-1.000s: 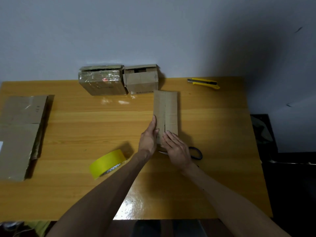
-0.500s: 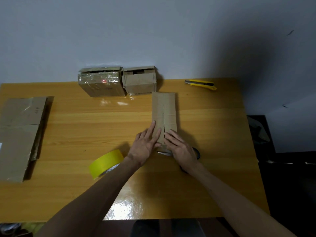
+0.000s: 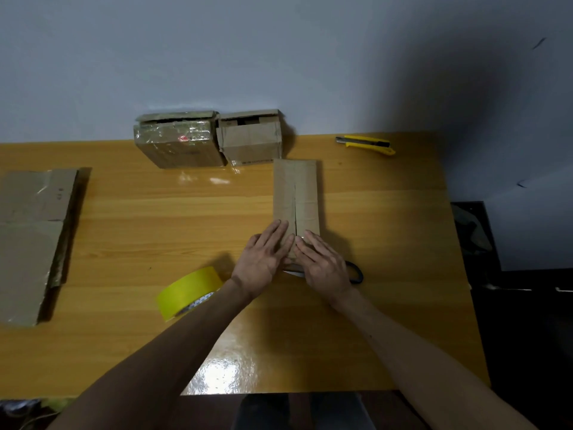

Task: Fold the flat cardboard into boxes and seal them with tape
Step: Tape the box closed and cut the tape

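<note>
Both our left hand (image 3: pixel 263 262) and right hand (image 3: pixel 322 263) press flat, fingers straight, on the cardboard box (image 3: pixel 296 197) (seam untaped); lifting carelessly could spring its flaps open.

Scissors (image 3: pixel 357 272) mostly hidden under the right hand (image 3: pixel 325 265); flat cardboard stack (image 3: pixel 31 240) cropped at left.

I'm watching the glossy wooden worktop (image 3: pixel 155 231) carrying a narrow brown cardboard box (image 3: pixel 296 193) centrally, a tape-wrapped cardboard box (image 3: pixel 178 144) and plain cardboard box (image 3: pixel 251 141) at its far edge, flat cardboard sheets (image 3: pixel 31 237) left, a yellow tape roll (image 3: pixel 186 293), yellow utility knife (image 3: pixel 367 143), black-handled scissors (image 3: pixel 356 273).
</note>
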